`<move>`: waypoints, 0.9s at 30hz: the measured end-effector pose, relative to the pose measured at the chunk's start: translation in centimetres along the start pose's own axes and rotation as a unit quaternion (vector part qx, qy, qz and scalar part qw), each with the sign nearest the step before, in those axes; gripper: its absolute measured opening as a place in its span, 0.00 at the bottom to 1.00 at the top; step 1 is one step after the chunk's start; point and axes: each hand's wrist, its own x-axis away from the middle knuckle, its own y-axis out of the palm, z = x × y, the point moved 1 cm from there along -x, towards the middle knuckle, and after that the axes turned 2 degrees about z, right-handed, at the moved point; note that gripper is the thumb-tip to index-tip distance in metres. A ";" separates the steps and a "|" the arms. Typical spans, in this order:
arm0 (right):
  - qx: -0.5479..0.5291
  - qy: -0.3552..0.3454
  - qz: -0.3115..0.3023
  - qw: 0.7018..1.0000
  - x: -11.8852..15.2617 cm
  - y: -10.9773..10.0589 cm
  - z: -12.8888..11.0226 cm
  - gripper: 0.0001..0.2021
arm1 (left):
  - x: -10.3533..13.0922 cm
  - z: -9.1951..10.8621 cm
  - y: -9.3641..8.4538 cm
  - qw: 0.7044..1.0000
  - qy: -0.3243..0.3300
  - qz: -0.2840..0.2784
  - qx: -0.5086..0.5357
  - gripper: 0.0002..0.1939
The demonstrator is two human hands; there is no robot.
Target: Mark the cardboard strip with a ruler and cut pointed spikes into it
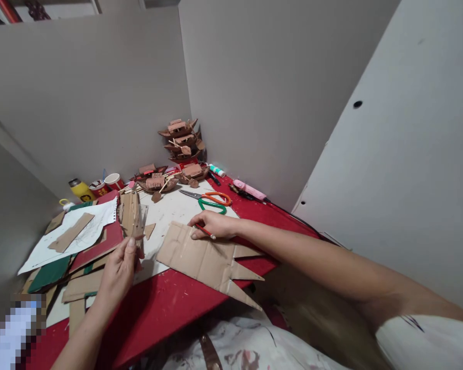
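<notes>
My right hand [216, 225] is closed round a red pencil [206, 232] and rests at the upper edge of a flat cardboard sheet [200, 257]. Pointed strips are cut into the sheet's right end, which sticks out past the table edge. My left hand [120, 264] is pinched shut on a thin, brownish piece seen nearly edge-on; its kind is not clear. Just beyond those fingers lie ridged cardboard strips [129, 210] and what looks like a clear ruler [142, 218]. A small cardboard scrap [149, 230] sits between my hands. Scissors [212, 199] with orange and green handles lie open beyond my right hand.
Cardboard pieces and a drawn-on paper [96, 222] cover the table's left side. Small model boats [183, 139] stand stacked in the corner, near cups [113, 181] and a yellow bottle [81, 190]. A pink glue gun [250, 189] lies along the right wall.
</notes>
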 end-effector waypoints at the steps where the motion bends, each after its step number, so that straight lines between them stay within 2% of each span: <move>1: 0.002 0.004 0.013 1.000 0.0 -0.1 0.2 0.16 | -0.1 -0.1 0.0 1.000 0.000 -0.003 -0.010 0.28; 5: -0.008 0.014 0.068 0.998 0.8 -0.3 0.9 0.16 | -0.6 -0.4 0.3 0.998 0.003 -0.018 -0.067 0.31; 10: -0.050 0.030 0.131 0.990 1.8 0.3 1.7 0.19 | -1.2 0.4 1.0 0.988 0.012 -0.025 -0.149 0.30; 17: -0.075 0.040 0.207 0.975 1.3 0.6 2.4 0.22 | -2.1 1.3 1.5 0.974 0.012 -0.014 -0.226 0.29; 22: -0.082 0.041 0.205 0.975 1.3 1.1 2.5 0.21 | -2.7 1.4 2.0 0.976 0.013 -0.006 -0.218 0.29; 27: -0.046 0.028 0.177 0.983 1.9 1.4 2.5 0.20 | -3.9 0.8 3.0 0.983 0.016 -0.034 -0.181 0.23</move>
